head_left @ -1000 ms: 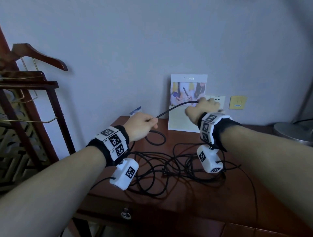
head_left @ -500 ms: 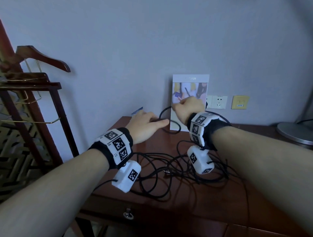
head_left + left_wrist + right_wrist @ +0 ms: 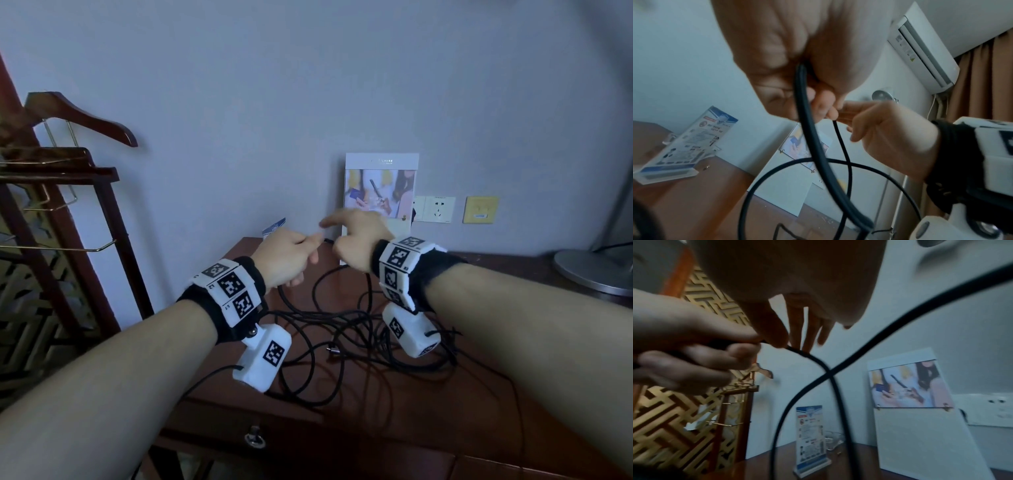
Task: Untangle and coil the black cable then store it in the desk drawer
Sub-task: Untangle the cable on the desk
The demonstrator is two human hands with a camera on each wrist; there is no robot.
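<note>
Since the picture half a second earlier, the two hands are coming closer together above the back of the dark reddish wooden surface [image 3: 394, 428], and the left hand [image 3: 287, 255], then flat and reaching, is now curling its fingers round the thin black rubber cable [image 3: 322, 346]. The right hand [image 3: 359, 240] is feeding the strand across with its fingers loosely spread; whether it is still pinching the cable cannot be told, since the wrist view shows those fingers apart beside the strand. A loop is forming and hanging below both hands, while most of the cable is lying in a tangle on the surface beneath the wrists, with a small metal plug end [image 3: 333, 350] showing among the strands. To do this step well, each new loop should probably match the last in size and be laid flat into the left palm, letting the cable twist freely so no kinks form, and the tangle should be drawn up slowly.
</note>
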